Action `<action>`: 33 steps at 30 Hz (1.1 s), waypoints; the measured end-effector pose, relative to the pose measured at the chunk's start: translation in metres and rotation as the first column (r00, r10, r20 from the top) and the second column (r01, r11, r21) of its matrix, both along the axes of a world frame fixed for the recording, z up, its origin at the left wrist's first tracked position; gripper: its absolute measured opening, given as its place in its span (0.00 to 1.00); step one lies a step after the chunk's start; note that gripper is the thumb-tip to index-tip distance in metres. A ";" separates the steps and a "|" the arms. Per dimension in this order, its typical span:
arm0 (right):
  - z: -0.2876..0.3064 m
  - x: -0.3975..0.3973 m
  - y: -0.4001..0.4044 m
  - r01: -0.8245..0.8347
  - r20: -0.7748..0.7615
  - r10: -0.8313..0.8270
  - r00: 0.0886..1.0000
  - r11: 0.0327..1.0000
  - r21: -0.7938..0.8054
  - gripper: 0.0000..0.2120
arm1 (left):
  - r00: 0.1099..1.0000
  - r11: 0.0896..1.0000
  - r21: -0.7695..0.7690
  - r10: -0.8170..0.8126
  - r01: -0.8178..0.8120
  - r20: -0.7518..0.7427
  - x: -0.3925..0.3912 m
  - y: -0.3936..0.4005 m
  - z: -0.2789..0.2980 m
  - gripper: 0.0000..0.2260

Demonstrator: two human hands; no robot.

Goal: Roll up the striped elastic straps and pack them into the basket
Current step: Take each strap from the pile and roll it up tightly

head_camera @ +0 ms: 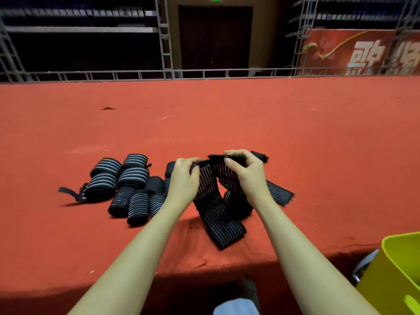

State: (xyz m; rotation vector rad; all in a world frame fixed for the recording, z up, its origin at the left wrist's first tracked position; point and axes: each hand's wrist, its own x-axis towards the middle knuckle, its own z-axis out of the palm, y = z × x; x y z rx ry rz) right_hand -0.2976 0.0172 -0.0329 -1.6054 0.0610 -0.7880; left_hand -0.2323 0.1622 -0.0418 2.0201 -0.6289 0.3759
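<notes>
Left hand [185, 178]: grip pinches the top edge of a striped strap [217, 214], fingers curled over it.
Right hand [246, 173]: grip pinches the same edge, thumb in front.
Strap: hangs from both hands, tail draped on the red tabletop [295, 123] toward 6 o'clock.
Rolled straps [127, 187]: heaped at 9 o'clock of the hands.
Basket [395, 276]: yellow-green, at 4 o'clock, off the tabletop edge.
Advice: likely start the roll tight, edges square, stripes aligned, tension even.

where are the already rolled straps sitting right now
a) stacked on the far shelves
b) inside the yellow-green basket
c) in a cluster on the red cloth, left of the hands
c: the rolled straps lie clustered on the red cloth, left of both hands.
</notes>
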 end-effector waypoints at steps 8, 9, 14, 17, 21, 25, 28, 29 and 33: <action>0.007 -0.007 0.019 -0.201 -0.120 0.193 0.974 0.978 -0.058 0.03 | 0.997 0.984 -0.166 -0.077 0.071 -0.028 -0.011 0.011 0.036 0.10; 0.009 -0.007 0.021 -0.181 -0.105 0.175 0.979 0.982 -0.052 0.03 | 0.996 0.982 -0.172 -0.082 0.076 -0.027 -0.012 0.011 0.039 0.10; 0.008 -0.009 0.024 -0.160 -0.111 0.153 0.982 0.986 -0.049 0.03 | 0.999 0.976 -0.218 -0.035 0.025 -0.041 -0.012 0.016 0.047 0.08; 0.007 -0.011 0.023 -0.115 -0.093 0.105 0.990 0.988 -0.106 0.04 | 0.997 0.954 -0.300 -0.040 0.020 -0.061 -0.011 0.019 0.047 0.06; 0.011 -0.012 0.021 -0.017 0.015 0.019 1.000 0.993 -0.118 0.08 | 0.997 0.922 -0.378 0.072 -0.081 -0.040 -0.008 0.026 0.049 0.08; 0.015 -0.012 0.022 -0.029 0.051 0.033 0.998 0.996 -0.082 0.07 | 0.996 0.962 -0.261 0.078 -0.085 -0.037 -0.002 0.031 0.050 0.04; 0.016 -0.012 0.021 -0.037 0.064 0.036 0.997 0.999 0.027 0.05 | 0.994 0.968 -0.224 0.100 -0.109 -0.049 0.001 0.037 0.051 0.07; 0.016 -0.012 0.020 -0.046 0.066 0.043 0.997 0.998 0.050 0.04 | 0.993 0.972 -0.205 0.102 -0.112 -0.055 0.002 0.039 0.051 0.08; 0.023 -0.016 0.026 -0.168 0.085 0.161 0.983 0.982 0.090 0.03 | 0.994 0.990 -0.137 0.020 -0.035 -0.110 0.004 0.038 0.049 0.14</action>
